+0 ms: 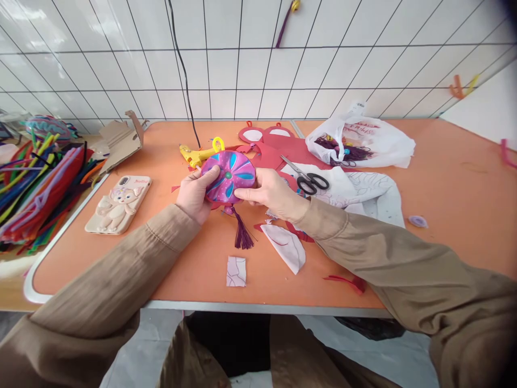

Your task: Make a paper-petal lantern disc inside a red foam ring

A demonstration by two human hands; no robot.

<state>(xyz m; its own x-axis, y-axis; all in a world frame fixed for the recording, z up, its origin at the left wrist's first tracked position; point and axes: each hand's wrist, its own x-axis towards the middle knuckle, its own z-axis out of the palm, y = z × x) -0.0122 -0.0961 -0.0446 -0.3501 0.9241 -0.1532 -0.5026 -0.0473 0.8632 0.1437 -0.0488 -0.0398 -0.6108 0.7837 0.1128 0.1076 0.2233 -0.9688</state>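
Note:
A round purple and blue ornament [228, 175] with a yellow loop on top is held between both hands above the orange table [181, 280]. My left hand [196, 193] grips its left edge, thumb on the front. On the right edge, my right hand [275, 192] holds it with thumb and fingers; some fingertips are hidden behind it. A dark purple tassel [242, 231] hangs below the ornament. Just behind lies a yellow glue gun [196, 155]. Scissors with black handles [307, 182] rest on white paper to the right of my right hand.
Red felt pieces [278, 144] and a white plastic bag [391, 141] with tassels lie at the back. Paper scraps [236, 271] are near the front edge. A phone [119, 206], cardboard [121, 143] and colourful pipe cleaners [44, 194] stand left. A black cable [184, 75] hangs down the wall.

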